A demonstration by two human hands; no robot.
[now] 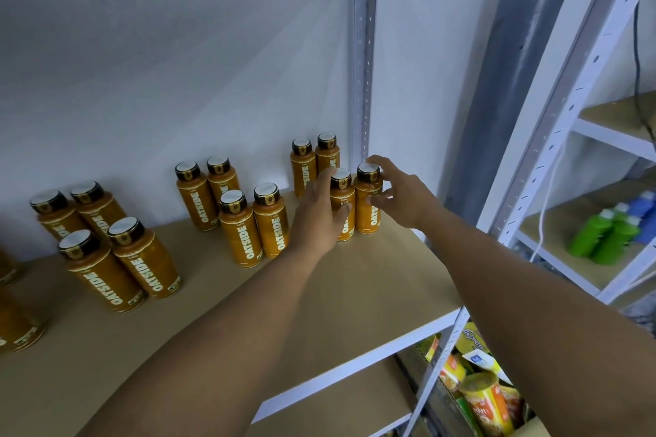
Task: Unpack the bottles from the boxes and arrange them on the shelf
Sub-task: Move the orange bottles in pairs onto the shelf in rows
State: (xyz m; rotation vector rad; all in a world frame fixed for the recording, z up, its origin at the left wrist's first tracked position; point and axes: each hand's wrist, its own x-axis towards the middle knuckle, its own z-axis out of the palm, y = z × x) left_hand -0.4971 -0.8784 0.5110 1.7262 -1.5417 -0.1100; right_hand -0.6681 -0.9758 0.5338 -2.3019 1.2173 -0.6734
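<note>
Reaching toward the wall, I see my left hand point(319, 215) wrapped round a smooth amber bottle point(342, 194), thumb across its front. My right hand point(403, 196) curls fingertips round the neighbouring bottle point(364, 215). Both black-capped cylinders stand upright, touching, on the matte brown shelf point(355, 280). Matching bottles point(248, 227) stand clustered left of my hands.

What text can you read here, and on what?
"OATSIDE": down the orange bottles on the shelf, clearest on the middle front bottle and the far-right bottle.
Left-hand bottle: label mostly hidden by the left hand gripping it.
Small print below the caps: too small to read.
Yellow packets and canister below: blurred, unreadable.
Green bottles: no text readable.
</note>
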